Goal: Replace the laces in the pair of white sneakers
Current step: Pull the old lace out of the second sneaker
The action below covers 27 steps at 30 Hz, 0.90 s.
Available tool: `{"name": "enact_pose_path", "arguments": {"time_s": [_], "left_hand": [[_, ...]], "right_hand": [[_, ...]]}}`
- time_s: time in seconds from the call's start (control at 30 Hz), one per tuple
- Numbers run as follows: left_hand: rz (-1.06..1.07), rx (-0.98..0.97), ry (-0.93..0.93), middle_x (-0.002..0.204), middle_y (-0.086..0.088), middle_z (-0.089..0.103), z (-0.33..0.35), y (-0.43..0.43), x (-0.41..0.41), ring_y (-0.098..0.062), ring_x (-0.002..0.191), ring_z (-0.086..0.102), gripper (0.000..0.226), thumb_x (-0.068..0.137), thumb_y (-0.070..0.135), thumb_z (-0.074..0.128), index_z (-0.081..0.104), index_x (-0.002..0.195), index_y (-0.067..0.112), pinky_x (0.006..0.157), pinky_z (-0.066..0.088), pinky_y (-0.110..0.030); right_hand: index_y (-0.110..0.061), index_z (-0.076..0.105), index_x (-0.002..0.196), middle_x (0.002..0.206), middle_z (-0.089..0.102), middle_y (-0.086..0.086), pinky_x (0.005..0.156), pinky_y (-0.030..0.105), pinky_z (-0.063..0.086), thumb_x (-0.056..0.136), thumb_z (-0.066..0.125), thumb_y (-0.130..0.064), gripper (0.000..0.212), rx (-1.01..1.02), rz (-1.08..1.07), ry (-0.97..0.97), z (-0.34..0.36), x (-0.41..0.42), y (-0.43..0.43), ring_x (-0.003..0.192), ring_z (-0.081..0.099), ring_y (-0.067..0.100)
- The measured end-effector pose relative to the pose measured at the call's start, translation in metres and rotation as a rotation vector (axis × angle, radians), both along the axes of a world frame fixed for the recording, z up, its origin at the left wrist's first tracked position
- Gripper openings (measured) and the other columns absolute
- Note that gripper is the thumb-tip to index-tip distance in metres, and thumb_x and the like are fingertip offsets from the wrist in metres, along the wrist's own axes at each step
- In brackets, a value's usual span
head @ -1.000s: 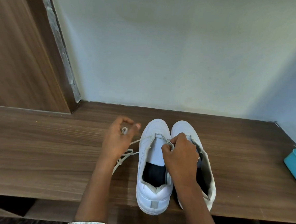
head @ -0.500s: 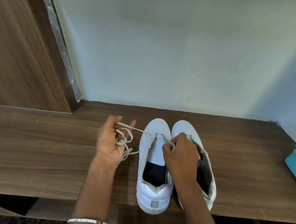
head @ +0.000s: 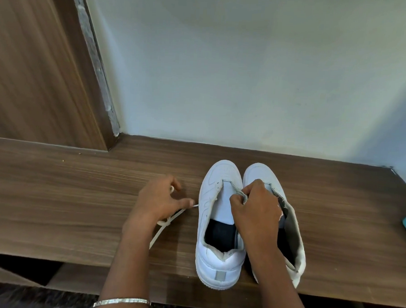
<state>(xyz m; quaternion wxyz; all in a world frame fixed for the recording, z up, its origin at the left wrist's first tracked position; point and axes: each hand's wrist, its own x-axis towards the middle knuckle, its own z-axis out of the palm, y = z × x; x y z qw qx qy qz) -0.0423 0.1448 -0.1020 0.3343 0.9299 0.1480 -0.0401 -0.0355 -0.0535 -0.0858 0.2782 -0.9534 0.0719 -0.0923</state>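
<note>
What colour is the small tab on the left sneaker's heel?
Grey heel tab, head view.

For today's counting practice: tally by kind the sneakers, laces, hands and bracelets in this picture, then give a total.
White sneakers: 2
Lace: 1
Hands: 2, left hand and right hand
Bracelet: 1
Total: 6

No text, brand, number or sign can be read anywhere in the view. A small grey tab (head: 219,276) is seen on the heel of the white sneaker (head: 208,213) on the left of the pair, but no lettering or mark can be made out on it.
</note>
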Motion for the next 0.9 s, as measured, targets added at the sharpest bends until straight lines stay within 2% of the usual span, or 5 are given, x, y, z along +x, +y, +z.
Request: {"name": "enact_pose_path", "arguments": {"time_s": [0.3,0.53,0.7,0.77,0.9], "left_hand": [[-0.106,0.084,0.117,0.085,0.002,0.065,-0.012,0.002,0.003,-0.014,0.078,0.059,0.022,0.092,0.040,0.068,0.064,0.084,0.019,0.069,0.047,-0.033],[0.176,-1.008,-0.217,0.063,0.000,0.045,0.035,-0.023,0.005,-0.011,0.045,0.037,0.013,0.104,0.016,0.049,0.055,0.093,0.014,0.039,0.029,-0.022],[0.199,-1.597,-0.308,0.052,0.004,0.032,0.068,-0.056,0.003,-0.010,0.045,0.031,0.022,0.101,0.012,0.043,0.065,0.098,0.011,0.043,0.032,-0.023],[0.182,-1.742,-0.257,0.049,0.004,0.031,0.082,-0.069,-0.004,-0.009,0.044,0.033,0.028,0.100,0.017,0.044,0.070,0.094,0.008,0.051,0.036,-0.023],[0.177,-1.769,-0.165,0.047,0.002,0.040,0.100,-0.100,-0.029,-0.013,0.049,0.054,0.043,0.100,0.041,0.049,0.067,0.074,0.012,0.058,0.052,-0.026]], "right_hand": [[-0.012,0.055,0.104,0.085,0.063,0.000,0.050,0.015,0.022,0.094,0.058,-0.025,0.016,0.001,-0.004,0.010,0.001,-0.001,0.000,0.062,0.046,0.005],[-0.021,0.061,0.117,0.110,0.062,-0.006,0.076,0.025,0.045,0.088,0.068,-0.027,0.030,0.170,0.161,-0.112,0.006,-0.005,-0.002,0.098,0.060,0.011],[-0.031,0.059,0.122,0.114,0.066,-0.014,0.085,0.021,0.054,0.080,0.072,-0.057,0.051,0.626,0.299,-0.162,0.033,-0.019,0.007,0.105,0.063,0.001],[-0.032,0.052,0.133,0.119,0.068,-0.013,0.095,0.027,0.053,0.075,0.068,-0.067,0.070,0.792,0.379,-0.051,0.039,-0.031,0.009,0.111,0.064,0.000],[-0.020,0.061,0.130,0.123,0.071,0.001,0.105,0.042,0.048,0.090,0.060,-0.053,0.052,1.348,0.344,0.149,0.054,-0.058,0.005,0.119,0.065,0.015]]}}
